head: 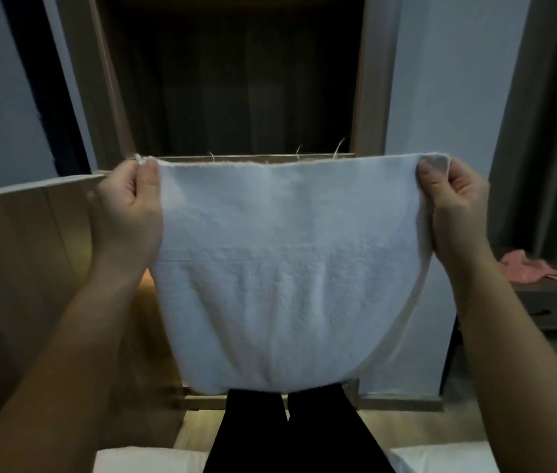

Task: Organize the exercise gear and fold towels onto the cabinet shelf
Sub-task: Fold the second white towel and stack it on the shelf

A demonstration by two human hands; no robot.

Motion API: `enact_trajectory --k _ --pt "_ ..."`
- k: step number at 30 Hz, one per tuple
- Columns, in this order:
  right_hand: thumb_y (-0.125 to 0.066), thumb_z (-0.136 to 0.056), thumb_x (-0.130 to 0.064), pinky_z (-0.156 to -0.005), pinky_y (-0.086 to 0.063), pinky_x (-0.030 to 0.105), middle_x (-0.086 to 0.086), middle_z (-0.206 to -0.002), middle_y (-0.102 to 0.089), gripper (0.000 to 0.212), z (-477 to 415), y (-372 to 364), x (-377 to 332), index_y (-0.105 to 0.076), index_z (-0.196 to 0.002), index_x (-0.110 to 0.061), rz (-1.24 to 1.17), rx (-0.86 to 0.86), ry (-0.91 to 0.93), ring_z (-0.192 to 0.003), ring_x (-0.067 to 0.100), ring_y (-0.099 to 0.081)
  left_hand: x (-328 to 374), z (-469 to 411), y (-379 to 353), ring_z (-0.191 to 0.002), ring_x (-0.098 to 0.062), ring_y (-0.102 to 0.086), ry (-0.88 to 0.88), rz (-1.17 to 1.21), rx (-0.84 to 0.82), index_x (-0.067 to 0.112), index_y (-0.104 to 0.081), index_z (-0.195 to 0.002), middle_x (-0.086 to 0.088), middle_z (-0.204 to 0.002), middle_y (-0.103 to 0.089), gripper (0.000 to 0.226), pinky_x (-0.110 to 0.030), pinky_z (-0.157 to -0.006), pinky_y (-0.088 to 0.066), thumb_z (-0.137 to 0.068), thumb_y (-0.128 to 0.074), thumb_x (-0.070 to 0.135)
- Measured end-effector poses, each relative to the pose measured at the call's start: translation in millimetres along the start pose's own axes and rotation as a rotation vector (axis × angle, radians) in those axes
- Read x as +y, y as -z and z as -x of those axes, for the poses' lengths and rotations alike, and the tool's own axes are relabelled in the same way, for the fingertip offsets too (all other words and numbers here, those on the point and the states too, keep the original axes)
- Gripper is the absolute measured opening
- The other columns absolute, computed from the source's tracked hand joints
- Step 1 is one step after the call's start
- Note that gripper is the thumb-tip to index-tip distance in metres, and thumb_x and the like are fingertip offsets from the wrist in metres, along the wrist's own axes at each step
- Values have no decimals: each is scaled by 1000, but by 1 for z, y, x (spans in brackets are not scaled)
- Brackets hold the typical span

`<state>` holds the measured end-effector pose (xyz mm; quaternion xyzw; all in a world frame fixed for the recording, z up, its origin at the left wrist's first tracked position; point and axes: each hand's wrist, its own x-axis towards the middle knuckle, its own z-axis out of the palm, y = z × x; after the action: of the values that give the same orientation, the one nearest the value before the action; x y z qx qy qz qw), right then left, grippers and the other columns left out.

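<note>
Left hand and right hand pinch a white towel's top corners, cabinet at twelve o'clock.

The cabinet is standing open, its dark interior lying free above the towel. The towel, stretched between the left hand and the right hand, is hanging across the cabinet's lower front and barring the way there. Left of the cabinet, a wooden panel is jutting toward the person, closing that side.
</note>
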<state>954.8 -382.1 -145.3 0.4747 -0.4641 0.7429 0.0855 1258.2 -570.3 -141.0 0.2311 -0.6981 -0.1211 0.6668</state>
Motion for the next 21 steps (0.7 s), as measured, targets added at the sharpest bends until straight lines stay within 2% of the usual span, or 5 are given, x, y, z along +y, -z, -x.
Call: enact_trajectory --k 2,6,12,16,21 --pt "-57 -97 -29 -59 -48 20 -14 -70 -62 16 9 3 19 -64 -84 -22 39 -22 -83 -65 3 -56 -16 11 -9 -54 -4 -43 91 6 -62 19 -52 -72 1 -62 -46 40 -31 -52 -36 -103 -40 40" --pt "-58 -97 -27 -62 -47 30 2 -76 -62 22 34 3 72 -66 -88 -9 138 -55 -267 -67 12 -56 -53 44 -36 -52 -3 -43 238 -40 -148 21 -45 -62 3 -59 -45 43 -22 -49 -31 -103 -43 33" --pt "-60 -96 -21 -56 -39 25 0 -69 -55 23 75 -6 159 -61 -75 -12 247 -60 -540 -59 4 -45 -123 90 -82 -64 -16 -43 500 -160 -313 17 -50 -62 -2 -63 -48 44 -33 -58 -30 -103 -42 31" --pt "-59 -96 -28 -65 -43 32 14 -83 -66 32 93 -14 210 -67 -92 3 307 -101 -683 -73 16 -56 -173 110 -105 -68 -20 -49 661 -281 -404 14 -55 -66 -7 -70 -55 44 -33 -59 -33 -101 -40 35" --pt "-54 -96 -43 -67 -48 33 8 -88 -68 36 109 -26 265 -67 -97 -9 402 -153 -832 -79 19 -62 -217 129 -133 -57 -17 -42 757 -402 -499 15 -44 -58 -4 -62 -44 49 -31 -51 -27 -102 -37 35"
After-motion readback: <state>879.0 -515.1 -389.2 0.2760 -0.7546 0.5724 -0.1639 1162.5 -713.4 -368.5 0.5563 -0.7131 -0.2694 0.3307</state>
